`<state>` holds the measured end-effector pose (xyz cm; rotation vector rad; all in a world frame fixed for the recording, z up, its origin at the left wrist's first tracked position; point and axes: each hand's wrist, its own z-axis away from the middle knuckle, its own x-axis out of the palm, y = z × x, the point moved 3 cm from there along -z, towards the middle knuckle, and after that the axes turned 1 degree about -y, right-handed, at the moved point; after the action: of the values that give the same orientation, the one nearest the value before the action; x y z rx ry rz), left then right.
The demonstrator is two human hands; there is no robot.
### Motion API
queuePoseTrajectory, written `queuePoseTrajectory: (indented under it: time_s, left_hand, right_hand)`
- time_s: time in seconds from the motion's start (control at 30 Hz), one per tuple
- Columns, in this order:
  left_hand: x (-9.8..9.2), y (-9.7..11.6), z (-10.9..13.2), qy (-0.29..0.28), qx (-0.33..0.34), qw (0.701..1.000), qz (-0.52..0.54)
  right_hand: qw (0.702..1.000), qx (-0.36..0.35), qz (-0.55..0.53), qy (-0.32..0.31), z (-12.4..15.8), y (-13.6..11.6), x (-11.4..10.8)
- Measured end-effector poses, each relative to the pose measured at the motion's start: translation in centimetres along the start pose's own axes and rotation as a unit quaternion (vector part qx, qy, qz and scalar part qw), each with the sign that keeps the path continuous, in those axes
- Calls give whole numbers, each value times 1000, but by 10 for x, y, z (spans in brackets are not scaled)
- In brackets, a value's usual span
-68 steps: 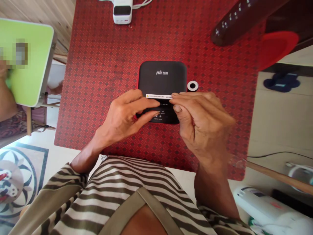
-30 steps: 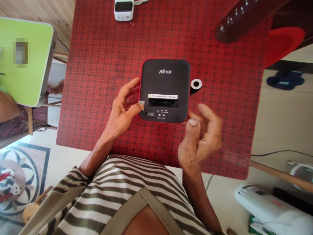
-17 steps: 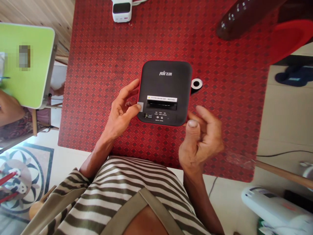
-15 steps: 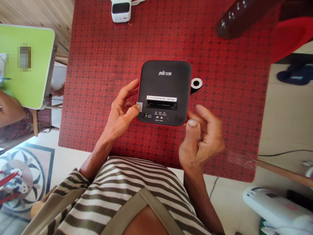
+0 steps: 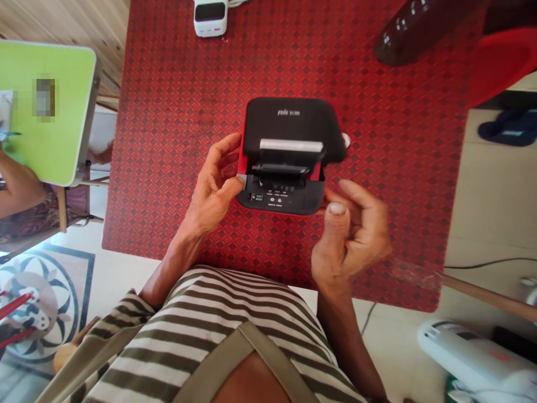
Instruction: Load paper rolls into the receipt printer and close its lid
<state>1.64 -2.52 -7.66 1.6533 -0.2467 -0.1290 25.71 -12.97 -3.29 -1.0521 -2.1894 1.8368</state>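
Observation:
A black and red FEIE receipt printer (image 5: pixel 285 120) lies on the red patterned mat (image 5: pixel 176 112), with its lid raised and the inner mechanism showing below a pale strip. My left hand (image 5: pixel 210 190) grips its left side, the thumb pressing a small grey tab (image 5: pixel 240 180). My right hand (image 5: pixel 350 235) sits by the printer's lower right corner, its fingers loosely curled and holding nothing. A white ring with a black centre (image 5: pixel 345 139) is mostly hidden behind the raised lid.
A small white device (image 5: pixel 210 17) stands at the mat's far edge. A dark brown object (image 5: pixel 419 28) and a red item (image 5: pixel 507 61) lie top right. A co-worker's arm (image 5: pixel 17 201) rests by the green table (image 5: pixel 50 112). A white appliance (image 5: pixel 470 358) sits lower right.
The printer's lid has swung open under my left thumb on the grey tab, exposing the inside. My right hand has shifted slightly right.

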Motion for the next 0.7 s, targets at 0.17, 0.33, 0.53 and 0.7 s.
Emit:
queuePoseTrajectory:
  time_s: [0.17,0.33,0.53,0.7]
  left_hand:
    - [1,-9,0,-8,-2,1000,19]
    - [3,-7,1,-10,-9,1000,17]
    - [3,-3,5,-21,-6,1000,15]
    - [7,2,9,-7,-27,999,24]
  right_hand:
    - [1000,2,15,-23,-2,2,-3]
    - [986,-116,115,-21,-37,-20,-14]
    - [890,-242,247,-296,-100,-47,33]
    - [775,-268,391,-419,-123,-39,81]
